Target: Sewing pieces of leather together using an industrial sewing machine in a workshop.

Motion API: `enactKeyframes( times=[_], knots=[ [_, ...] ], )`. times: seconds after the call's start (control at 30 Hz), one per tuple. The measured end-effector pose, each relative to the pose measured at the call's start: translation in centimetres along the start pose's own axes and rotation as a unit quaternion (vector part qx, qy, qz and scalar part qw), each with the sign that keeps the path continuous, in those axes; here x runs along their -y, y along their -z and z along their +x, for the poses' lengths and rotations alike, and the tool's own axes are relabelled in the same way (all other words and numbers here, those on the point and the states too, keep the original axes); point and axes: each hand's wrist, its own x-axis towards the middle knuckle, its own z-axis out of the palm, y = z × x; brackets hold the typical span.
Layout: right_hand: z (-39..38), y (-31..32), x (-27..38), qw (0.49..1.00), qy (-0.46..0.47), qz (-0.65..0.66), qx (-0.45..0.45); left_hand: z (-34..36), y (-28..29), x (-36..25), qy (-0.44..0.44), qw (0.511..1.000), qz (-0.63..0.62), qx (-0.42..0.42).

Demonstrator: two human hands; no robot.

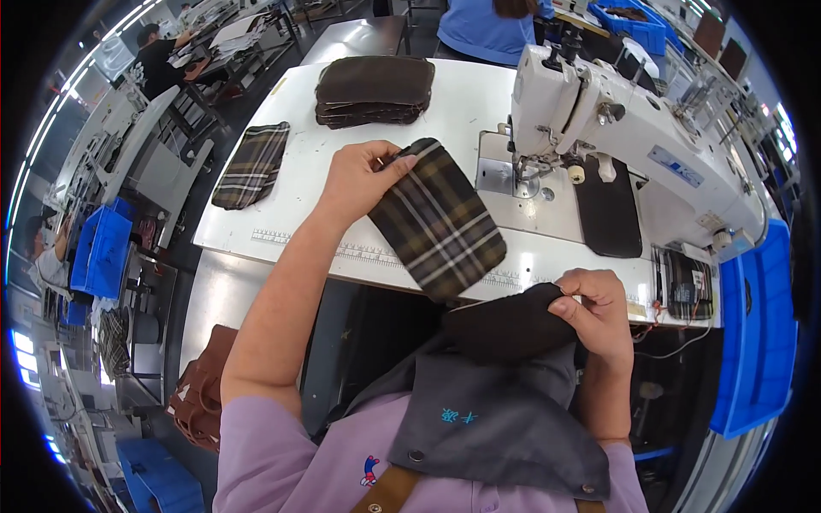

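Note:
My left hand [357, 181] pinches the top corner of a plaid fabric panel [446, 224] between thumb and fingers. The panel has rounded corners and hangs tilted over the front edge of the white sewing table [295, 224]. Lower right, my right hand [597, 315] grips the edge of a dark brown panel [509, 329], held over my lap and apart from the plaid one. Another plaid panel [251, 167] lies at the table's left, and a stack of dark brown panels [375, 84] sits at the back.
A white sewing machine [616, 120] stands on the table's right. Beside its needle plate lies another dark panel [609, 209]. Blue bins [753, 333] stand at the far right, and a brown bag [205, 389] at lower left. A person in blue [486, 32] sits behind the table.

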Motion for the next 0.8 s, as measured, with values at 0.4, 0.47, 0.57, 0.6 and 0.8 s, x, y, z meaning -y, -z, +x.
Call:
enactKeyframes(
  times=[0.4,0.47,0.57,0.6,0.8],
  knots=[
    [5.2,-4.4,1.1,0.985,0.119,0.011,-0.128,-8.7,-3.5,-6.6,-0.015,0.959,-0.25,0.129],
    [5.1,-4.6,0.9,0.987,0.089,0.071,-0.117,-8.7,-3.1,-6.1,-0.017,0.959,-0.245,0.139],
    [4.8,-4.8,0.9,0.983,-0.015,0.16,-0.092,-8.8,-3.0,-6.0,-0.026,0.951,-0.265,0.158],
    [4.8,-4.9,0.7,0.984,-0.016,0.155,-0.086,-8.9,-2.8,-6.4,-0.015,0.957,-0.247,0.149],
    [4.4,-4.7,0.7,0.985,-0.021,0.149,-0.084,-9.1,-3.4,-7.6,-0.002,0.964,-0.239,0.116]
  ],
)
